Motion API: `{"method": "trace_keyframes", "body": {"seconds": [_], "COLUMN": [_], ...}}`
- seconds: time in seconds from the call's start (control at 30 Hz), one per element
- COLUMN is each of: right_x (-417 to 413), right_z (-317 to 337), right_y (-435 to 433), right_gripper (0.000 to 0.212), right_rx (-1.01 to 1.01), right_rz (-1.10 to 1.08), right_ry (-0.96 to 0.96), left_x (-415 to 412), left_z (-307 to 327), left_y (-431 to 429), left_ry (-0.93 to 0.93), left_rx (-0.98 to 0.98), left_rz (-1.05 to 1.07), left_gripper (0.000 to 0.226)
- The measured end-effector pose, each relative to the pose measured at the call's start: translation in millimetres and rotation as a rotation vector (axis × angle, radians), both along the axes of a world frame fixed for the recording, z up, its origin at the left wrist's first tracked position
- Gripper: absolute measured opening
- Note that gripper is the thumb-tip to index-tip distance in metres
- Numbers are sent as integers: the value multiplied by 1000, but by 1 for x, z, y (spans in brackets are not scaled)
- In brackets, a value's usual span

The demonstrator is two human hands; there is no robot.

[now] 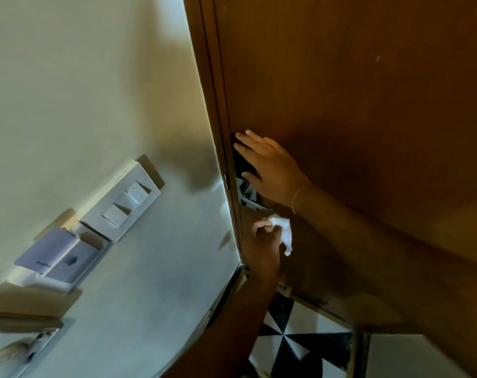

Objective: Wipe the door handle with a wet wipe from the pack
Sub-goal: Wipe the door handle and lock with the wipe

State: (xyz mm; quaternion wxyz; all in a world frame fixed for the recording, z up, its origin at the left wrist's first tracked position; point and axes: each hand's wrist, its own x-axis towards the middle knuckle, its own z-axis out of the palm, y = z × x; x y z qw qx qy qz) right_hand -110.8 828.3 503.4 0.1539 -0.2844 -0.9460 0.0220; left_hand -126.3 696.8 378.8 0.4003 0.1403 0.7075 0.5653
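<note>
The brown wooden door [341, 91] carries a black lock panel [241, 162] with a shiny metal handle [248, 198] below it, close to the door's left edge. My right hand [270, 167] lies flat over the black panel with its fingers spread, holding nothing, and hides part of the lock. My left hand [263, 241] is just below the handle, closed on a crumpled white wet wipe [284, 230]. The wipe hangs a little under the handle, and I cannot tell whether it touches it. The wipe pack is out of sight.
On the pale wall to the left are a white switch plate [122, 204] and a key card holder [58, 259] with a card in it. The door frame [208, 77] runs between wall and door. Black-and-white floor tiles [294, 342] show below.
</note>
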Motion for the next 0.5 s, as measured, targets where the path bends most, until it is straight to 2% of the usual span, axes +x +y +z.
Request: {"method": "trace_keyframes", "body": {"seconds": [0.07, 0.13, 0.17, 0.23, 0.3, 0.4, 0.5], "right_x": [28, 57, 69, 80, 79, 63, 38], "right_z": [-32, -65, -78, -101, -114, -123, -135], "right_y": [-34, -67, -80, -98, -107, -117, -128], "right_gripper": [42, 22, 20, 43, 49, 30, 15], "right_rx": [-272, -635, -879, -1379, -1696, -1793, -1702], "right_rz": [-190, -438, -539, -637, -580, -427, -220], "right_ry": [403, 593, 616, 554, 471, 426, 317], "left_x": [-11, -20, -24, -32, -38, -46, -51], "left_z": [9, 19, 22, 26, 23, 9, -9], "left_y": [-23, -44, -54, -71, -84, -110, -144], "left_ry": [4, 38, 58, 99, 238, 497, 560], "left_rx": [63, 153, 196, 236, 183, 15, -85], "left_rz": [27, 19, -1, -45, -100, -120, -87], "left_gripper": [22, 24, 24, 25, 28, 34, 17]}}
